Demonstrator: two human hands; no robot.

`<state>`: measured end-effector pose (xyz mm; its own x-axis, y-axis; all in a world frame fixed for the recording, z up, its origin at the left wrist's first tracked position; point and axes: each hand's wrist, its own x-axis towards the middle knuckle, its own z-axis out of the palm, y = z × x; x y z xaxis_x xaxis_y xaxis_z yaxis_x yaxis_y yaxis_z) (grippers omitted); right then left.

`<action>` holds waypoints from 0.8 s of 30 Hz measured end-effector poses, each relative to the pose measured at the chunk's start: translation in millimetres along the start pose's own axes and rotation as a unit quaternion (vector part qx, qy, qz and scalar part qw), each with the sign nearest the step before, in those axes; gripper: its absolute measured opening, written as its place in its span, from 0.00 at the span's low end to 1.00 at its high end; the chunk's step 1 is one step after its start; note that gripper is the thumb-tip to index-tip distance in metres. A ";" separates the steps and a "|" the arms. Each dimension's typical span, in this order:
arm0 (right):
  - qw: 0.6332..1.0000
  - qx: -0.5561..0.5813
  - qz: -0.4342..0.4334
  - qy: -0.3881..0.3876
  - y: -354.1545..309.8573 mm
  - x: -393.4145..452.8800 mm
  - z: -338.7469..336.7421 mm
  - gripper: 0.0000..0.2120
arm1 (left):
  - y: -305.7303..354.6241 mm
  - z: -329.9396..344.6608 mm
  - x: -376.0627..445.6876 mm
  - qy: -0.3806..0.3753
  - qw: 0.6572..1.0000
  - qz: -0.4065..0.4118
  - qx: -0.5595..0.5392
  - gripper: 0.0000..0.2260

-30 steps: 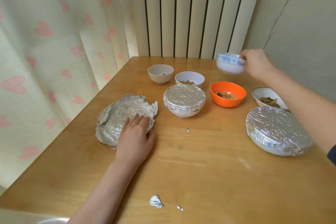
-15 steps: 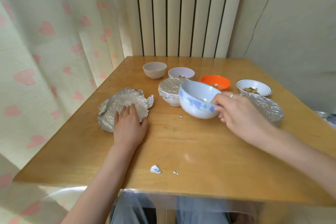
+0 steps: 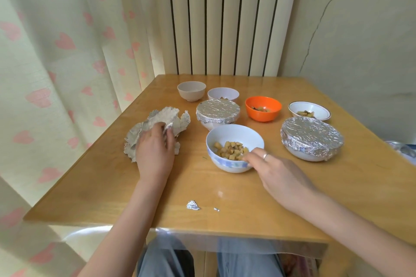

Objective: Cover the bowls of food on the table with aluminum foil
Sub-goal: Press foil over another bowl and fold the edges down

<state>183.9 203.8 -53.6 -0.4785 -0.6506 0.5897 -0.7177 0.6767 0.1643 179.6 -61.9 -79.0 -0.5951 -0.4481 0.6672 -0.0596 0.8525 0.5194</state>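
The left hand (image 3: 155,153) curls its fingers round a fold of the crumpled foil sheet (image 3: 155,128) at the table's (image 3: 225,204) left side, lifting its edge. The right hand (image 3: 276,175) grips the near rim of the white bowl with blue pattern (image 3: 234,148), which sits on the table holding diced food. Half a second ago that bowl was in the air and the left hand lay flat on the foil. Two foil-covered bowls (image 3: 217,110) (image 3: 311,136) stand behind. The right fingertips are hidden by the rim.
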 end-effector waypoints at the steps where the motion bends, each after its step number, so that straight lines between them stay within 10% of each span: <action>1: 1.000 0.015 0.000 0.002 1.4 -1.4 2.2 0.26 | 1.0 -2.1 0.7 0.042 0.999 0.000 -0.029 0.14; 8: 0.989 0.110 0.016 0.094 7.7 0.0 4.4 0.23 | 14.8 -27.2 14.1 0.225 0.922 -0.128 -0.289 0.07; 13: 0.955 0.238 0.084 0.158 11.9 32.1 2.7 0.12 | 21.2 -42.8 47.3 0.126 0.832 -0.292 -0.455 0.15; 19: 0.670 0.648 0.362 0.007 8.8 89.5 -12.1 0.16 | 57.1 -40.7 26.8 -0.109 0.748 -0.315 -0.574 0.08; 24: 0.623 0.653 0.429 0.041 10.7 87.7 -6.8 0.15 | 70.7 -36.5 16.0 -0.169 0.732 -0.301 -0.587 0.11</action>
<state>137.8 156.3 5.3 -0.9803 -0.1866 0.0651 -0.0414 -0.1283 -0.9909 195.1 -18.7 -12.1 -0.9202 -0.3869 0.0605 0.2190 -0.3804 0.8985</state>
